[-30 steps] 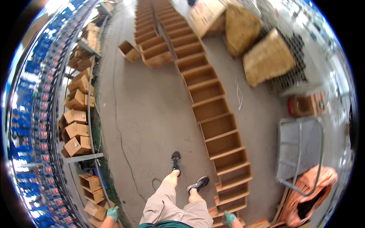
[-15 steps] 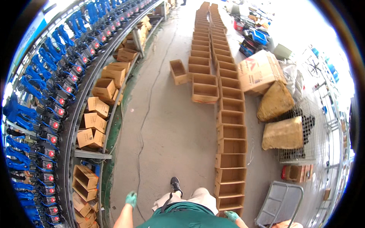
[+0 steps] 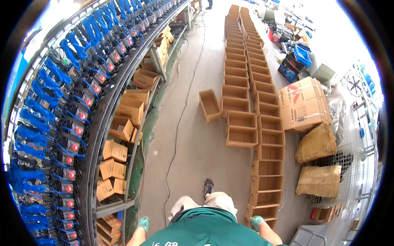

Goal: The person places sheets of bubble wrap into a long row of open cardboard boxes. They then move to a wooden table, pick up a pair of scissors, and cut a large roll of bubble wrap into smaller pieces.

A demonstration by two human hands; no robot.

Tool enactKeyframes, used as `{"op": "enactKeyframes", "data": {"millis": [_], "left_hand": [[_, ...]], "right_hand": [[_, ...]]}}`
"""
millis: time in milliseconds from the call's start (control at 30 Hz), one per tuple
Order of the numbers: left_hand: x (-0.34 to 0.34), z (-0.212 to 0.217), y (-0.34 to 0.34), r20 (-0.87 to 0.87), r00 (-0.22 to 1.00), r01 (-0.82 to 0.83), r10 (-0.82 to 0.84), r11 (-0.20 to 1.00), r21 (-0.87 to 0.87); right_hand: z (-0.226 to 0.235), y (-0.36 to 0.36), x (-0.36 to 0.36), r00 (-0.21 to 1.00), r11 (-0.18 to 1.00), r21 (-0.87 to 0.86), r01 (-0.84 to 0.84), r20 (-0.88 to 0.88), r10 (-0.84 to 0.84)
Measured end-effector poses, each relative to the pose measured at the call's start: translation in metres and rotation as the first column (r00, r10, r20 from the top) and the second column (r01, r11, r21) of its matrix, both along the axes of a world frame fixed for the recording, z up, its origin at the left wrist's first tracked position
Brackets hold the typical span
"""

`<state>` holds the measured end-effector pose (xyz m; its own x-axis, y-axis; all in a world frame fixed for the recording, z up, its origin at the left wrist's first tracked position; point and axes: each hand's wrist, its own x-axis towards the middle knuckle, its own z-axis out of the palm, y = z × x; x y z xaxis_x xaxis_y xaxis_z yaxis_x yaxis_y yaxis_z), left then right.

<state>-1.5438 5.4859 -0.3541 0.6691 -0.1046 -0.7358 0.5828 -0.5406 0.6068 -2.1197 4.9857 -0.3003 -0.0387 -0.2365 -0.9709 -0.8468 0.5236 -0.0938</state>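
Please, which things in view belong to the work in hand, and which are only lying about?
Likely the work:
open cardboard boxes in floor rows, nearest the right hand

Apparently just lying about:
large carton
two yellowish bundles
blue crate

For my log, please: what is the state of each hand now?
Left hand: nothing visible in it; open or closed unclear.
Right hand: cannot tell, near boxes.

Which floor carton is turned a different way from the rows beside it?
The lone carton left of the left row: its long sides run roughly along that row, while the rows' cartons sit crosswise.
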Motion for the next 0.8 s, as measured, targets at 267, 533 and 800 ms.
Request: {"op": "enactKeyframes", "data": {"millis": [267,533,800], "left_hand": [[0.13,-0.019,-0.125,-0.192,0.886,0.462,-0.423,0.841,0.28],[0.512,-0.014,-0.528,0.184,0.967,0.201,-0.175,0.971,-0.131],[0.815,0.116,-0.933,0.468,0.605,0.694,-0.644,0.715,0.085]], "right_hand": [[0.09,-0.315,0.363,0.951,0.889,-0.459,0.0,0.275,0.143],[0.066,-0.399,0.505,0.976,0.957,-0.241,-0.16,0.107,0.19],[-0.067,-0.484,0.601,0.949,0.941,-0.156,-0.3,0.057,0.311]]}}
